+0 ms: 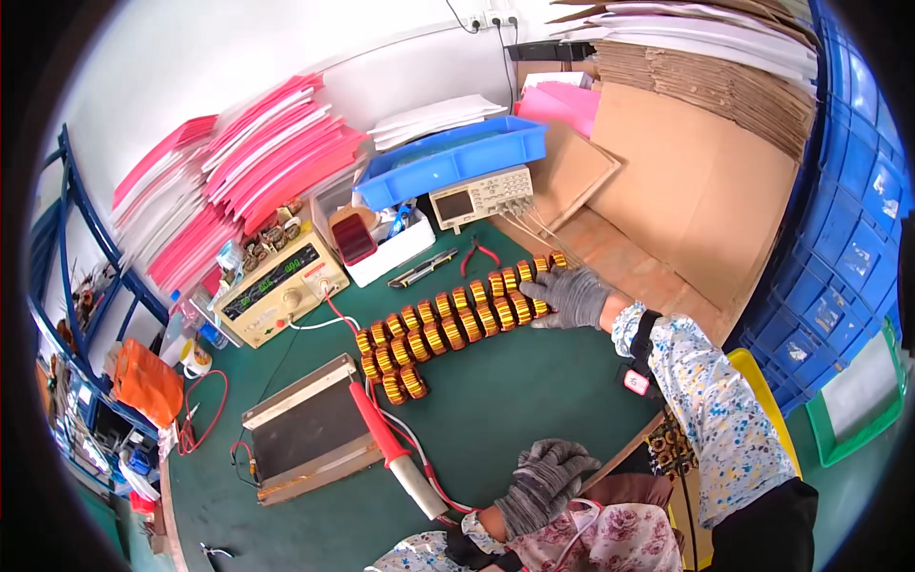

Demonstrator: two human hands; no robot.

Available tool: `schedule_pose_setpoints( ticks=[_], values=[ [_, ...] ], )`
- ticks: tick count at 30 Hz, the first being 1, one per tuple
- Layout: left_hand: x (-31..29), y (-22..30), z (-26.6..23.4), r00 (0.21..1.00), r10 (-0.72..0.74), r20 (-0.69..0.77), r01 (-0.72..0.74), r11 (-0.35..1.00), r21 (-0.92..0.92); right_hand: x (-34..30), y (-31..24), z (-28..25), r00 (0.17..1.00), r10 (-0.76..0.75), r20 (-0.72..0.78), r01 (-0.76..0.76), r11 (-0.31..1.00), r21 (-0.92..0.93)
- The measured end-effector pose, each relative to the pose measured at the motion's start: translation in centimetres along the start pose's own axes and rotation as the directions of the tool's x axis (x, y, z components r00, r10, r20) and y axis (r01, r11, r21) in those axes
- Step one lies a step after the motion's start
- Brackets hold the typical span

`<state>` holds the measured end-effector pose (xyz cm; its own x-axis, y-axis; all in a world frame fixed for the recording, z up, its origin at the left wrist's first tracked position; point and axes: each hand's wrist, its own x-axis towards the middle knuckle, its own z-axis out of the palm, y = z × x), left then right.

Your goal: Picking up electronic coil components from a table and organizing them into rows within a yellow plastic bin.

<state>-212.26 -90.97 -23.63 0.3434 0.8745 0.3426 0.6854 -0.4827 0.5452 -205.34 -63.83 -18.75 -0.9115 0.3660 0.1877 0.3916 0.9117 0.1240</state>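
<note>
Several copper-wound ring coils (pixel 448 332) stand packed side by side in slanting rows across the green table. My right hand (pixel 577 297), in a grey knit glove, reaches to the right end of these rows. Its fingers are apart and touch the end coils, partly covering them. Low in the view, at the front table edge, is my left hand (pixel 545 488), also gloved. Its fingers are loosely curled together, and the palm side is hidden. To its left lies a soldering-iron-like tool with a red and pale handle (pixel 386 434), propped on a wood-edged dark plate (pixel 310 429).
A beige power supply (pixel 278 291) and an oscilloscope (pixel 481 198) stand behind the coils. Red-handled pliers (pixel 478 255) and a utility knife (pixel 423 269) lie before them. Cardboard (pixel 691 181) leans at the back right, beside stacked blue crates (pixel 824 238). Red and white cables (pixel 416 446) trail across the table.
</note>
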Motion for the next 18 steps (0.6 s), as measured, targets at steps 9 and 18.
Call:
schedule_pose_setpoints(
  ticks=[9, 18],
  values=[
    [0.5, -0.1, 0.6, 1.000, 0.003, 0.008, -0.003, 1.000, -0.005, -6.6, -3.2, -0.2, 0.678, 0.735, 0.015, -0.071, 0.046, 0.996],
    [2.3, -0.1, 0.4, 0.997, 0.006, 0.073, -0.010, 0.999, 0.050, -19.4, -1.9, 0.1, 0.918, 0.191, 0.348, 0.154, -0.979, 0.131]
  ],
)
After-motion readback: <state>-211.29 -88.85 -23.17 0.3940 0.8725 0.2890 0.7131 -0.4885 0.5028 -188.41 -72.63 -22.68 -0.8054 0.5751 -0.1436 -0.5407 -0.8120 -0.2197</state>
